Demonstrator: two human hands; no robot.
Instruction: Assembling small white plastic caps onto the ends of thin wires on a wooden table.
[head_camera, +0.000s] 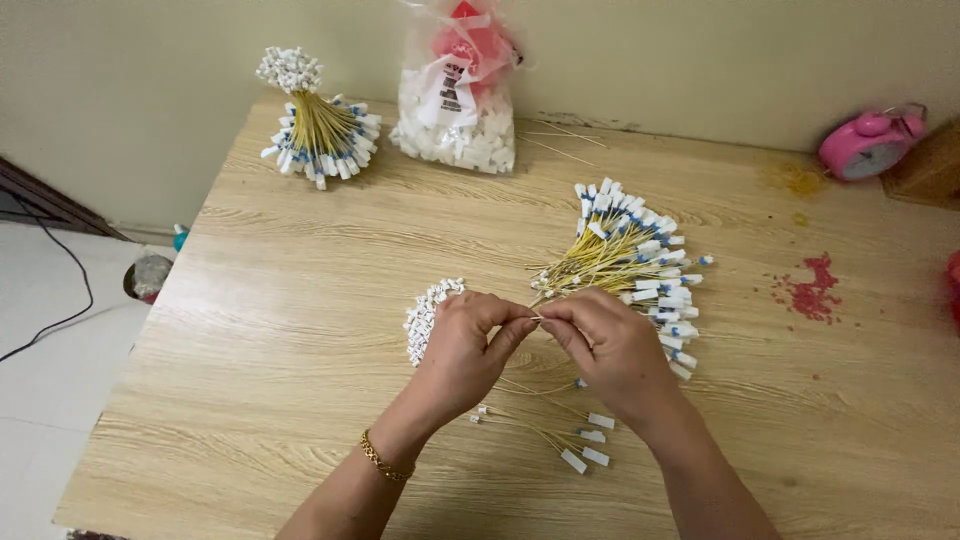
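Left hand (462, 345) and right hand (610, 345) pinch one thin yellow cord (536, 318) between their fingertips, above the worktop (300, 330).
Cord seemingly runs left to right; keep both pinches close and taut, clear of the fanned bundle (630, 260) just behind.

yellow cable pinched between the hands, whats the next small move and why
Probably lay it with the few finished cables near the wrists: both hands, left hand and right hand, pinch one yellow cable, with the fanned bundle just beyond.

Soft, even light, faint shadows, sharp throughout, no glare.
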